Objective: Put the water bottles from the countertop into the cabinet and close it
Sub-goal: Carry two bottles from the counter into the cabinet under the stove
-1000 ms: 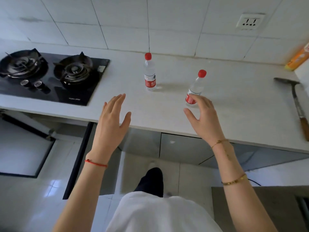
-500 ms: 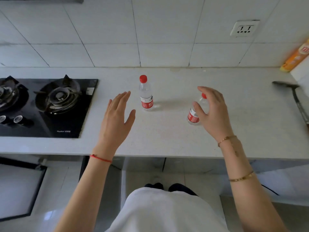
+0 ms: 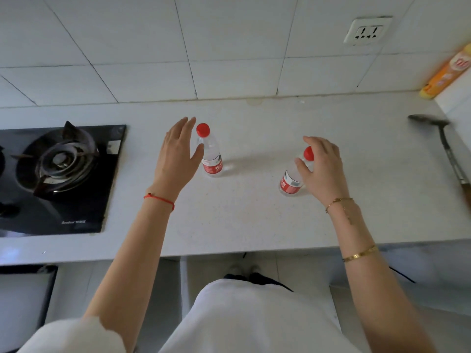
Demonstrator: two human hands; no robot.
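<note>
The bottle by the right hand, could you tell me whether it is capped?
Capped: the right bottle wears its red cap, beside the right hand on the countertop.

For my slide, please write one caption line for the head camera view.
Left hand and right hand reach two red-capped water bottles on the countertop.

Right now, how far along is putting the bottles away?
Nothing stored yet: both bottles stand on the countertop. The left hand is open beside the left bottle; the right hand curls around the right bottle. Lifting, stowing and closing the cabinet remain.
</note>
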